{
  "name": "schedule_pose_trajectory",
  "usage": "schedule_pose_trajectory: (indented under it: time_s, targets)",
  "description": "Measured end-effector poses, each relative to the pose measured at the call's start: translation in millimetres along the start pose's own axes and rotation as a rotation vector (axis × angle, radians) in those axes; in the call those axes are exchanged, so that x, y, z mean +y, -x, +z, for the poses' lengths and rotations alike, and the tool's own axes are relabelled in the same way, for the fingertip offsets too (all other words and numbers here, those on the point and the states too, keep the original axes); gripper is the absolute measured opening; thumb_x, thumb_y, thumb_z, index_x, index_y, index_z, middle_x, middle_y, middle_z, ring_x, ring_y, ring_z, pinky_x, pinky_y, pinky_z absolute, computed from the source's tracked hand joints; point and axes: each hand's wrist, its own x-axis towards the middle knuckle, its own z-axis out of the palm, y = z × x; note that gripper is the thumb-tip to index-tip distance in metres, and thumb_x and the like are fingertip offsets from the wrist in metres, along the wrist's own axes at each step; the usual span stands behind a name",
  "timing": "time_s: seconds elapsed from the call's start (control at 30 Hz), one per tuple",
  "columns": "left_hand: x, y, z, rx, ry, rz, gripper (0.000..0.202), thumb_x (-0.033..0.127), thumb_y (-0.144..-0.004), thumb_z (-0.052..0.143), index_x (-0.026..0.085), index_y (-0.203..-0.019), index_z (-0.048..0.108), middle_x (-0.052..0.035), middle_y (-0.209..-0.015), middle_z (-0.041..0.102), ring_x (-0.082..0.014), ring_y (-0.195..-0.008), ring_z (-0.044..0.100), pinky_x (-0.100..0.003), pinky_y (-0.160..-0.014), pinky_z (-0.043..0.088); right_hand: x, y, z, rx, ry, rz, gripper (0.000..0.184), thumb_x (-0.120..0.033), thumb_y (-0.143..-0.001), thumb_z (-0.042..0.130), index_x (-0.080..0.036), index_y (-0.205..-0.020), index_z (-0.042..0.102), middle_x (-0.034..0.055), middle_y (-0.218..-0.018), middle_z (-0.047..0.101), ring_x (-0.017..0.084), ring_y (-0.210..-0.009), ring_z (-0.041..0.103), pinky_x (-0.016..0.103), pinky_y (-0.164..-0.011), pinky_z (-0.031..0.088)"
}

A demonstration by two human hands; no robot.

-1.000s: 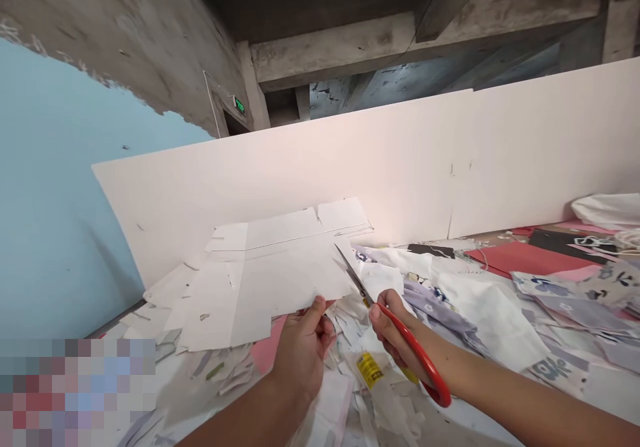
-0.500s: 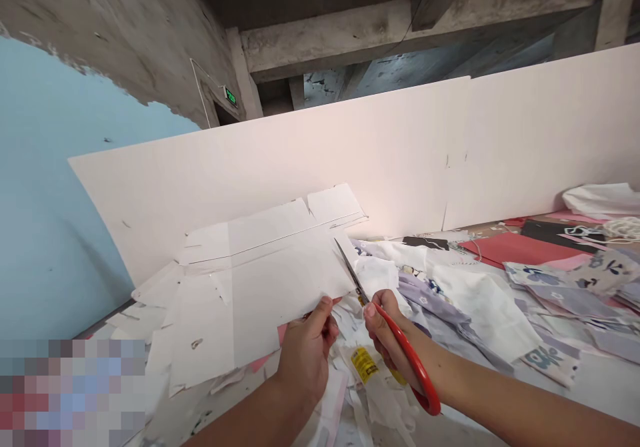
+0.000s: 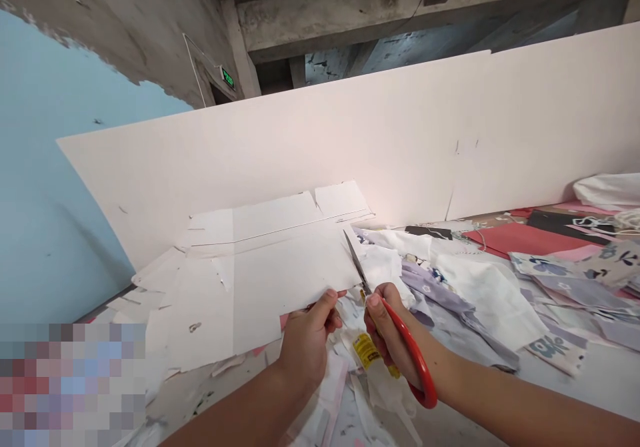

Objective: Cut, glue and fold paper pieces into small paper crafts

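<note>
Grey table (image 3: 595, 393), littered: white paper scraps (image 3: 367, 400) at near edge, printed fabric pieces (image 3: 565, 287) rightward (overlapping), red sheet (image 3: 515, 239) at far edge.

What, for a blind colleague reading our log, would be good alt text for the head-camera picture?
A person's left hand pinches a flat white paper sheet by its near edge while the right hand holds red-handled metal scissors, blades at the sheet's right edge. Printed fabric scraps litter the table, with a tall white board standing behind.
</note>
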Motion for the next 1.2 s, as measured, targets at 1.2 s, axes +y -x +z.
schedule_pose_trajectory:
  time_s: [1.2]
  targets:
    - [-11, 1, -1.0, 0.015, -0.111, 0.054, 0.035, 0.045, -0.059, 0.071, 0.013, -0.073, 0.072, 0.0027, -0.046, 0.048, -0.0088, -0.053, 0.041, -0.023, -0.059, 0.035, 23, -11, 0, 0.059, 0.006, -0.157, 0.039, -0.059, -0.087, 0.032, -0.025, -0.068, 0.027, -0.0094, -0.045, 0.040, 0.009, -0.036, 0.037, 0.024, -0.041, 0.034]
